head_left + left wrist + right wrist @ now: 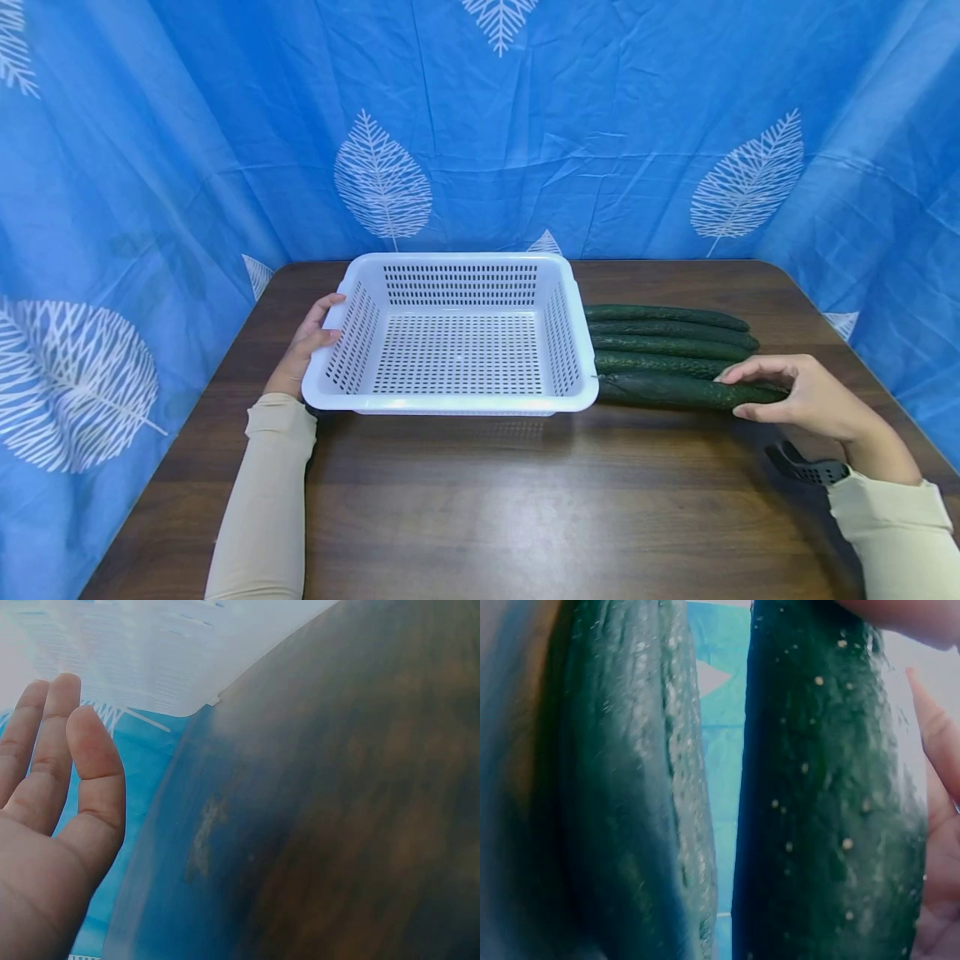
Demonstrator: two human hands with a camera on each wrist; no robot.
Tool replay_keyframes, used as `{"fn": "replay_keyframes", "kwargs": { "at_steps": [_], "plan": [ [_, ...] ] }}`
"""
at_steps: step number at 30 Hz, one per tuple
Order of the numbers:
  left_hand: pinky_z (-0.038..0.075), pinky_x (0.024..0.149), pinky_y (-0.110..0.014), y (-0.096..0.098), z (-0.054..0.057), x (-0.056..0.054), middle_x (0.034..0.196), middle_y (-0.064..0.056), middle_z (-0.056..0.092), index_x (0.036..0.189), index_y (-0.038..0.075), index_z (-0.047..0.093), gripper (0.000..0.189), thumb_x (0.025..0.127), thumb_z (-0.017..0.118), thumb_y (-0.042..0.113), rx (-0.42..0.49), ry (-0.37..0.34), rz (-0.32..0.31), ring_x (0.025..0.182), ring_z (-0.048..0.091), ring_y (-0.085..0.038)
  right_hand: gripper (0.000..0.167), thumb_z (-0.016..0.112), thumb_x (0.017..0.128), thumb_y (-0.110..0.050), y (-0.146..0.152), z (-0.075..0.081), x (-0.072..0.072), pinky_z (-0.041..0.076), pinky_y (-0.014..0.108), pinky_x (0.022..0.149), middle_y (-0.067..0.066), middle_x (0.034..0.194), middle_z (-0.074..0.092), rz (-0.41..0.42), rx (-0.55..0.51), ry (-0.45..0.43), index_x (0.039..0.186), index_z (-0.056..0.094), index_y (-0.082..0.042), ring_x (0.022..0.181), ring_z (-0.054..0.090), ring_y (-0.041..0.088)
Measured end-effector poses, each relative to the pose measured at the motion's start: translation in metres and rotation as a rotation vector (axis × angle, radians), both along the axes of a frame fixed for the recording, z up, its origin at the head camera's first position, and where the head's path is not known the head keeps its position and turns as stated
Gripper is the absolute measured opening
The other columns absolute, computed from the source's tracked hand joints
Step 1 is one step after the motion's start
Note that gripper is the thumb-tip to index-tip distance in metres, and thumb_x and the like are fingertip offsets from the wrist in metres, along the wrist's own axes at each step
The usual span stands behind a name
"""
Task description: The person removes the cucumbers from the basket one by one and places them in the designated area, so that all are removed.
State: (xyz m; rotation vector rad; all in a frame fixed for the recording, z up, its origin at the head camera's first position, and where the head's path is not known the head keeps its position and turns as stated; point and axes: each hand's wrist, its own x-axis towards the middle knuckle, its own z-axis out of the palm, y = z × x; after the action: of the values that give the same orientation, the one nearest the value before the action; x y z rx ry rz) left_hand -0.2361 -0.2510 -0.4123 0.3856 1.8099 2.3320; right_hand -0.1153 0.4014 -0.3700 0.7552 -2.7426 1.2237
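A white plastic basket [457, 403] with slotted walls and floor stands left of the middle of the table, nothing inside it. My left hand [303, 346] holds its left rim, thumb over the edge; three outstretched fingers [66, 742] show beneath the rim in the left wrist view. Several long dark green cucumbers [667, 343] lie side by side right of the basket. My right hand [810, 400] grips the right end of the nearest cucumber [675, 390] between thumb and fingers. Close up, this bumpy cucumber [825, 787] has a gap between it and its neighbour [630, 772].
A brown wooden table [525, 508] with rounded far corners carries everything. Blue curtains [585, 125] printed with white leaves hang behind it and at both sides. A dark band [810, 468] is on my right wrist.
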Motion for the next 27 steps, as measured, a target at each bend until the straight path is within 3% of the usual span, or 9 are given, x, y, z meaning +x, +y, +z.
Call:
{"fn": "replay_keyframes", "kwargs": {
  "at_steps": [10,19,23,27],
  "plan": [
    [0.053,0.098,-0.029,0.002,0.001,0.000,0.150,-0.001,0.047,0.136,0.036,0.054,0.051,0.098,0.046,0.004,-0.013,0.002,0.003,0.125,0.055,-0.018,0.043,0.085,0.076,0.014,0.001,-0.012,0.005,0.047,0.010,0.087,-0.016,0.112,0.077,-0.009,0.016,-0.014,0.112,0.079,-0.010,0.106,0.065,-0.005],
    [0.056,0.095,-0.030,0.001,0.001,0.001,0.149,-0.003,0.047,0.137,0.037,0.053,0.050,0.099,0.046,0.006,-0.018,-0.013,0.005,0.123,0.057,-0.019,0.041,0.086,0.078,0.013,-0.012,-0.027,0.000,0.047,0.010,0.086,-0.016,0.112,0.076,-0.009,0.003,-0.047,0.111,0.080,-0.010,0.106,0.065,-0.005],
    [0.057,0.094,-0.030,0.001,0.001,0.001,0.149,-0.003,0.048,0.137,0.037,0.053,0.050,0.099,0.046,0.006,-0.015,-0.006,0.001,0.122,0.058,-0.019,0.039,0.088,0.078,0.010,-0.022,-0.029,0.000,0.046,0.011,0.085,-0.017,0.110,0.075,-0.038,0.038,-0.032,0.109,0.081,-0.012,0.105,0.061,-0.006],
    [0.055,0.097,-0.030,0.002,0.003,0.001,0.152,-0.004,0.043,0.137,0.038,0.053,0.051,0.099,0.046,0.006,-0.025,-0.015,0.004,0.126,0.054,-0.021,0.040,0.092,0.076,0.004,-0.031,-0.028,0.001,0.046,0.022,0.083,-0.014,0.108,0.071,-0.094,0.121,0.008,0.107,0.082,-0.018,0.102,0.056,-0.002]
  ]
}}
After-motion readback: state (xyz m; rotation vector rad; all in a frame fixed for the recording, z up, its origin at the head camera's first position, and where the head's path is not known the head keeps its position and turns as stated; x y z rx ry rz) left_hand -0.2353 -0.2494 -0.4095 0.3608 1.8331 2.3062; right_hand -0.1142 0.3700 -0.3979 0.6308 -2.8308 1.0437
